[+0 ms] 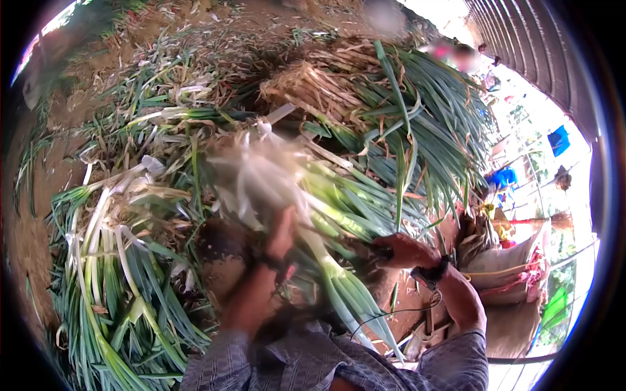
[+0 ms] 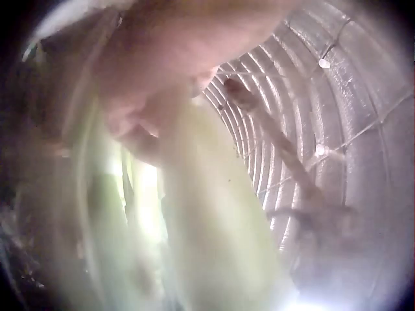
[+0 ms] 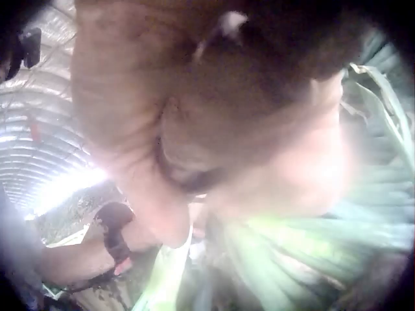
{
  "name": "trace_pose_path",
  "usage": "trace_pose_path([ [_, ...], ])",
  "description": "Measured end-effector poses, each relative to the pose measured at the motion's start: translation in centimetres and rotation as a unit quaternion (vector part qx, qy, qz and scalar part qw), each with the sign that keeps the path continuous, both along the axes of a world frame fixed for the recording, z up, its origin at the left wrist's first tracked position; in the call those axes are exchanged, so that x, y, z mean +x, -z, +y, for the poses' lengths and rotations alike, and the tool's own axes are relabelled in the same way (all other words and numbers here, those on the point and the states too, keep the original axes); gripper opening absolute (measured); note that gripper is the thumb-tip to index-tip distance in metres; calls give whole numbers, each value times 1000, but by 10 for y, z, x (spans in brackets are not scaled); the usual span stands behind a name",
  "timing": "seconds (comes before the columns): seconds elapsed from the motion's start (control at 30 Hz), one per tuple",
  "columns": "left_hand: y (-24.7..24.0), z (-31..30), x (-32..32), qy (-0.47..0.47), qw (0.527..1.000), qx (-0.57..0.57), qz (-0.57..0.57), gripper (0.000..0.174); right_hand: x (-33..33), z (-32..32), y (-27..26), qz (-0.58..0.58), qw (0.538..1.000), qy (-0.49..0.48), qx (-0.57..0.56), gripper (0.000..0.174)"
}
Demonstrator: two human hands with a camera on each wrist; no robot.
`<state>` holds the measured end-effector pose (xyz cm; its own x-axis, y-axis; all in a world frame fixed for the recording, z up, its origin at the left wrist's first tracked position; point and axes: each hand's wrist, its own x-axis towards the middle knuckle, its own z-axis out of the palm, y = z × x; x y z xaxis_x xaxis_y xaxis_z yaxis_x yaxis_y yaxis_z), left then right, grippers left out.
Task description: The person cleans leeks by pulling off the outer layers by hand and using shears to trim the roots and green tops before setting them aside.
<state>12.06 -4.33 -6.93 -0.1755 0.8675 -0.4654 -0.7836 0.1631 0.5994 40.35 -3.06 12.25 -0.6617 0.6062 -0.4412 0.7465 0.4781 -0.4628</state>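
In the head view, my left hand grips a bunch of large green onions. Their white root ends are blurred beyond the fingers, and the green leaves slant down to the right. Close up in the left wrist view, fingers curl over pale green stalks. My right hand is on the other side of the bunch, near its leaves, fingers bent. In the right wrist view, thumb and finger pinch a pale green onion leaf, while more leaves spread out below the hand.
A big heap of green onions with dry brown roots lies ahead. At left sits another pile with white stems. Loose trimmings cover the soil. Sacks stand at right, under a ribbed cover.
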Motion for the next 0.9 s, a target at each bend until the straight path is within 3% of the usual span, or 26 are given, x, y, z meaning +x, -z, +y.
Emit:
trace_pose_path([
  [0.03, -4, 2, -1, 11, 999, -23, 29, 21, 11, -3, 5, -15, 1000, 1, 22, 31],
  [0.07, -3, 9, 5, -67, 995, -18, 73, 23, 21, -6, 9, -30, 999, 3, 44, 30],
  [0.1, 2, 15, 0, -60, 992, -51, 101, 28, 27, -10, 11, -45, 997, 5, 66, 29],
  [0.2, 26, 19, 5, -160, 975, -28, 154, 30, 52, -4, 22, -84, 981, 94, 144, 23],
  [0.4, 64, 34, -1, -94, 989, -3, 118, 29, 31, -5, 9, -47, 993, 50, 100, 29],
  [0.5, 98, 30, -4, -74, 981, 147, 104, 34, 25, 15, 23, -63, 990, 49, 118, 42],
  [0.63, 54, 27, 6, -103, 991, 54, 60, 39, 28, 47, 46, -45, 988, 73, 127, 49],
  [0.7, 41, 39, 5, -68, 996, 34, 55, 39, 29, 56, 49, -45, 989, 72, 125, 50],
  [0.83, 24, 58, 0, -56, 983, -95, 146, 40, 23, 59, 46, -72, 989, 64, 116, 49],
  [0.9, 84, 79, -3, -108, 989, 40, 92, 39, 26, 61, 47, -67, 990, 68, 103, 49],
])
